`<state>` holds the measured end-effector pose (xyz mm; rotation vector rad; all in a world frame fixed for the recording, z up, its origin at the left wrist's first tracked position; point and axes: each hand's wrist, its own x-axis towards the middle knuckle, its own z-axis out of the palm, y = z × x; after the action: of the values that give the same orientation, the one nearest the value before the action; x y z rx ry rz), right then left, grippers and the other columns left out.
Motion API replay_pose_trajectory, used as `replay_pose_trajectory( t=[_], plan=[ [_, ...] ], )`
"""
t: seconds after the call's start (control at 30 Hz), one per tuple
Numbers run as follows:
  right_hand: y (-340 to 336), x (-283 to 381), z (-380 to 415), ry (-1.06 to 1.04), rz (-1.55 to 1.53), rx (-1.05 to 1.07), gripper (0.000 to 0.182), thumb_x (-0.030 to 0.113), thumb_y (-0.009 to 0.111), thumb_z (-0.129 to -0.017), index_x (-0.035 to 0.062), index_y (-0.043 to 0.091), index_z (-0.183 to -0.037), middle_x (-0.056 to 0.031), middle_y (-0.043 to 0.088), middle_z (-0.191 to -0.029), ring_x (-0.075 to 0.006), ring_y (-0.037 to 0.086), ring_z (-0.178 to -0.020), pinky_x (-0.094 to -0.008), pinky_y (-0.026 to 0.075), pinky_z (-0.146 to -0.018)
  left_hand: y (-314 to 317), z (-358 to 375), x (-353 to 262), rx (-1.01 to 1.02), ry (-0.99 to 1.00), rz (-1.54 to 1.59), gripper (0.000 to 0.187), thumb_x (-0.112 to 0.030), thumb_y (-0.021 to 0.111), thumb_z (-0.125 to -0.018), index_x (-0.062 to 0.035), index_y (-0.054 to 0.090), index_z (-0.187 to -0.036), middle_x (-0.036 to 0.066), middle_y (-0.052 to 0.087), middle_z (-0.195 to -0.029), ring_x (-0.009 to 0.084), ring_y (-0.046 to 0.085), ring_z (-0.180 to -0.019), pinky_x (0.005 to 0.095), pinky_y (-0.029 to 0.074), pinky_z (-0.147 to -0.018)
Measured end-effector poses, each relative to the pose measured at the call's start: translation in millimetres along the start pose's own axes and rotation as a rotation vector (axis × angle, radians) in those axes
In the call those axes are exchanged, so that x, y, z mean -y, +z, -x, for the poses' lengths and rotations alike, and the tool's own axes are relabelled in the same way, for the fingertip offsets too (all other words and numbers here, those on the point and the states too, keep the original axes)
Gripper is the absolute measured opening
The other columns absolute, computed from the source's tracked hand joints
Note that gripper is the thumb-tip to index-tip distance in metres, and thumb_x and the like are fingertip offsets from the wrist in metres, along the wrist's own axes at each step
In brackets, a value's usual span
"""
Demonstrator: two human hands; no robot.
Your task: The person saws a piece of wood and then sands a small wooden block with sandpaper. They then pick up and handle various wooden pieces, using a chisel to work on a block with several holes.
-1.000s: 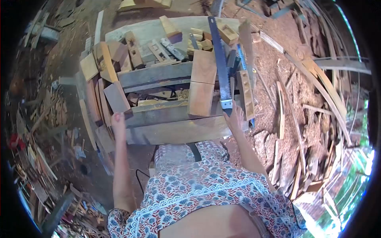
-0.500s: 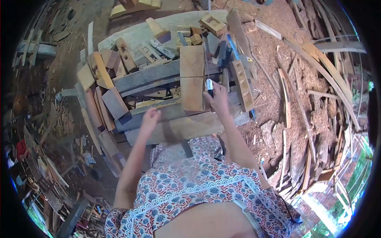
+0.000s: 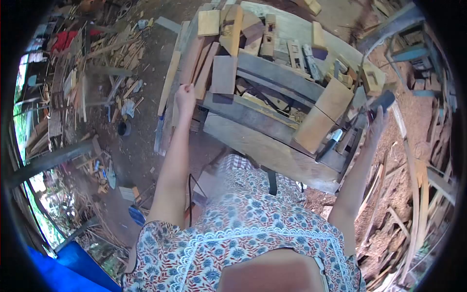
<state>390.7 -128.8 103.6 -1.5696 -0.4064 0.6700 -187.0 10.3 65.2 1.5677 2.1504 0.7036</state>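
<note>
Right hand: saw swapped for dark tool

Saw now lies beside wooden block. Right fingers curl round tool, type unclear, at bench's right edge. Left hand, bunched, seemingly empty, left edge; dirt floor open beyond.

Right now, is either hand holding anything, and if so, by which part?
The right hand seems to hold a dark object by its near end; the exact grip is unclear. The left hand shows nothing held.
</note>
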Motion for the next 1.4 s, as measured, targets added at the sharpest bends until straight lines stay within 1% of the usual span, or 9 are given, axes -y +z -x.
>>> replay_pose_trajectory(
  t=[0.2,0.33,0.43,0.67,0.77,0.8,0.87,1.07,1.4],
  plan=[
    [96.0,-12.9,119.2,-0.123,0.407,0.223,0.039,0.02,0.058,-0.083,-0.0017,0.049,-0.114,-0.0086,0.055,-0.101,-0.016,0.053,-0.092,-0.0283,0.043,-0.081,77.5,8.0,-41.9,0.163,-0.077,-0.049,0.044,-0.031,0.051,-0.085,0.0084,0.048,-0.103,0.032,0.048,-0.11,0.0446,0.047,-0.101,0.0464,0.039,-0.087],
    [163.3,-42.2,196.3,0.006,0.28,0.411,0.029,0.013,0.055,-0.082,-0.0003,0.051,-0.108,-0.0035,0.055,-0.094,-0.0128,0.051,-0.084,-0.0277,0.042,-0.076,109.7,-2.2,-30.5,-0.071,-0.072,-0.222,0.059,-0.045,0.064,-0.071,0.007,0.05,-0.095,0.026,0.057,-0.092,0.0374,0.056,-0.089,0.0424,0.043,-0.08],
    [204.0,-39.9,217.1,0.063,0.332,0.388,0.028,0.014,0.053,-0.082,0.0001,0.05,-0.106,-0.006,0.055,-0.09,-0.0142,0.051,-0.082,-0.0287,0.042,-0.075,92.8,-22.7,-22.5,0.501,-0.285,0.237,0.07,-0.044,0.071,-0.065,0.0079,0.044,-0.103,0.024,0.052,-0.101,0.0365,0.051,-0.098,0.0401,0.041,-0.084],
    [302.0,-98.5,202.4,0.109,0.457,0.455,0.031,0.016,0.049,-0.083,-0.0026,0.043,-0.107,-0.023,0.055,-0.096,-0.0343,0.054,-0.084,-0.0383,0.042,-0.077,135.2,-16.5,-28.5,0.271,-0.226,0.277,0.069,-0.044,0.067,-0.071,0.0092,0.042,-0.106,0.026,0.052,-0.106,0.0358,0.052,-0.099,0.0389,0.041,-0.085],
    [300.1,-84.8,221.5,-0.172,0.501,0.541,0.034,0.011,0.051,-0.08,-0.0013,0.043,-0.111,-0.0219,0.055,-0.1,-0.0371,0.053,-0.09,-0.0392,0.041,-0.078,111.6,-7.5,-35.1,0.524,-0.283,0.553,0.059,-0.041,0.06,-0.078,0.0069,0.044,-0.108,0.022,0.055,-0.105,0.0315,0.054,-0.097,0.0363,0.041,-0.084],
    [293.3,-66.2,236.8,-0.251,0.535,0.6,0.032,0.012,0.052,-0.08,-0.0004,0.045,-0.108,-0.0192,0.054,-0.105,-0.0359,0.05,-0.099,-0.0387,0.039,-0.084,111.7,-4.2,-23.1,0.613,-0.044,0.639,0.042,-0.039,0.054,-0.085,-0.0015,0.048,-0.104,0.009,0.058,-0.093,0.0157,0.059,-0.075,0.0283,0.048,-0.062],
    [273.8,-47.2,274.0,-0.423,0.619,0.666,0.031,0.01,0.053,-0.078,0.0024,0.048,-0.108,-0.0144,0.053,-0.112,-0.0324,0.046,-0.11,-0.0401,0.034,-0.094,81.6,12.3,-29.3,1.076,-0.383,0.911,0.042,-0.038,0.048,-0.088,-0.0007,0.051,-0.108,0.012,0.059,-0.099,0.0159,0.057,-0.089,0.028,0.047,-0.072],
    [236.7,-24.8,325.4,-0.539,0.854,0.865,0.04,0.006,0.054,-0.076,0.0078,0.05,-0.115,-0.0084,0.051,-0.119,-0.0273,0.043,-0.116,-0.0444,0.025,-0.101,77.5,85.3,-3.2,1.329,-0.74,1.005,0.054,-0.048,0.034,-0.091,-0.0024,0.046,-0.117,0.012,0.059,-0.099,0.0211,0.061,-0.082,0.0326,0.052,-0.068],
    [226.0,-34.2,293.7,-0.628,0.745,1.231,0.046,0.004,0.057,-0.074,0.0126,0.05,-0.119,-0.0066,0.045,-0.129,-0.0243,0.033,-0.126,-0.0451,0.018,-0.105,49.6,93.5,2.0,1.371,-0.844,0.941,0.057,-0.049,0.029,-0.091,-0.0029,0.046,-0.12,0.015,0.056,-0.109,0.0235,0.061,-0.089,0.0369,0.053,-0.075]
  ],
)
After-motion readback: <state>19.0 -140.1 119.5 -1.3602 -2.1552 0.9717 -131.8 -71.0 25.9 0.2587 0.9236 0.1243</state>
